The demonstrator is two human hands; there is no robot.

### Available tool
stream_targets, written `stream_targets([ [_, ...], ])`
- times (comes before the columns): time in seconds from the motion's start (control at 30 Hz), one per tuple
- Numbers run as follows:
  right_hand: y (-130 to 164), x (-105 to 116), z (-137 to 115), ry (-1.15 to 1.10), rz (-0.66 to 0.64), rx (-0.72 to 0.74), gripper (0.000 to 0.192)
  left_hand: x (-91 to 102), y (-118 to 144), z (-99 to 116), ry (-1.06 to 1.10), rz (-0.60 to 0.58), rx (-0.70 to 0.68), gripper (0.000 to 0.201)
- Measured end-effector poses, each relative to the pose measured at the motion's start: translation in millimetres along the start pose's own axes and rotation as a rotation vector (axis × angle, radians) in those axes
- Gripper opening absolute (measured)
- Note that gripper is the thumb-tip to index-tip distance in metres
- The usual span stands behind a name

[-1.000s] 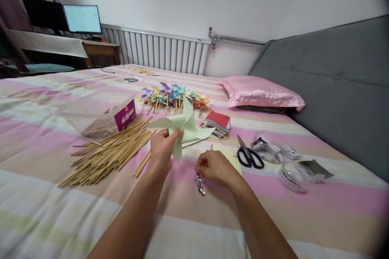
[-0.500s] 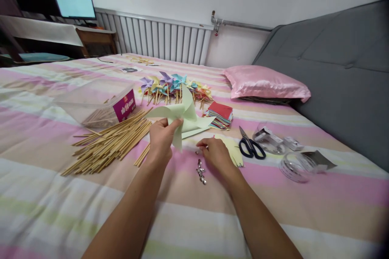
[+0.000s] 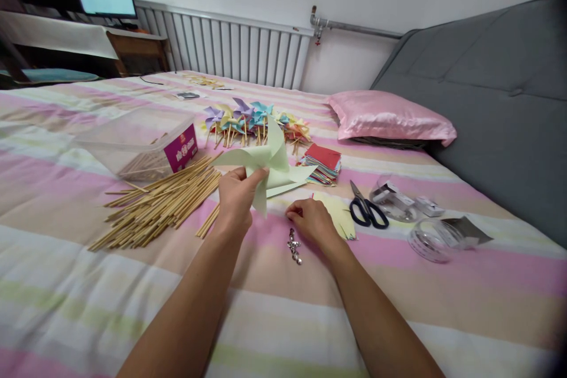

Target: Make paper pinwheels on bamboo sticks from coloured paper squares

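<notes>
A pale green paper pinwheel is pinched at its middle between the thumb and fingers of my left hand, its blades curling outward above the bedspread. My right hand rests low on the bedspread with thumb and fingertips pressed together; whatever they hold is too small to make out. Just below those fingertips lies a small heap of shiny metal pins. Pale yellow cut paper sits partly behind my right hand. Under the pinwheel's right blade a flat light green sheet shows.
Wooden sticks lie left of my hands, beside a clear plastic box. Finished pinwheels stand behind. Coloured paper squares, scissors and a round clear container are to the right. A pink pillow lies further back.
The small pin that lay apart by my right fingertips is no longer visible, and those fingers have closed together. My left hand keeps the pinwheel in place. The camera has tilted slightly downward.
</notes>
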State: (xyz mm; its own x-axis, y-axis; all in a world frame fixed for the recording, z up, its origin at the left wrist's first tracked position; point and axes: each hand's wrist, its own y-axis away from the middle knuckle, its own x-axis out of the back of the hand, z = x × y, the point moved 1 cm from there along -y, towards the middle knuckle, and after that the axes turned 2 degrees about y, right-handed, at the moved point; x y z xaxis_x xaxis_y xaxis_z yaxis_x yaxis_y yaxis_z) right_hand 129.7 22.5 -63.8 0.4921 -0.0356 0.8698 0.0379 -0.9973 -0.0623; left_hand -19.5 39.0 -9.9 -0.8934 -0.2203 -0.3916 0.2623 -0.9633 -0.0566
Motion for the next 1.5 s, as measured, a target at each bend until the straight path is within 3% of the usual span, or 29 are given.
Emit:
stream_targets([
  [0.2,-3.3,-4.3,4.1,-0.073,0.029,0.009,0.020,0.5,-0.6,-2.1,-0.008,-0.016,-0.013,0.016],
  [0.47,-0.9,6.5,2.2,-0.081,0.049,-0.019,0.024,0.5,-0.7,-2.1,-0.009,-0.023,-0.003,0.015],
  [0.77,0.4,8.3,4.0,-0.040,-0.087,-0.045,0.020,0.3,-0.8,-1.6,-0.015,-0.011,-0.014,0.016],
  [1.5,-3.9,-0.7,5.6,-0.020,0.026,-0.075,0.018,-0.2,0.5,-2.6,-0.036,-0.003,-0.009,0.015],
])
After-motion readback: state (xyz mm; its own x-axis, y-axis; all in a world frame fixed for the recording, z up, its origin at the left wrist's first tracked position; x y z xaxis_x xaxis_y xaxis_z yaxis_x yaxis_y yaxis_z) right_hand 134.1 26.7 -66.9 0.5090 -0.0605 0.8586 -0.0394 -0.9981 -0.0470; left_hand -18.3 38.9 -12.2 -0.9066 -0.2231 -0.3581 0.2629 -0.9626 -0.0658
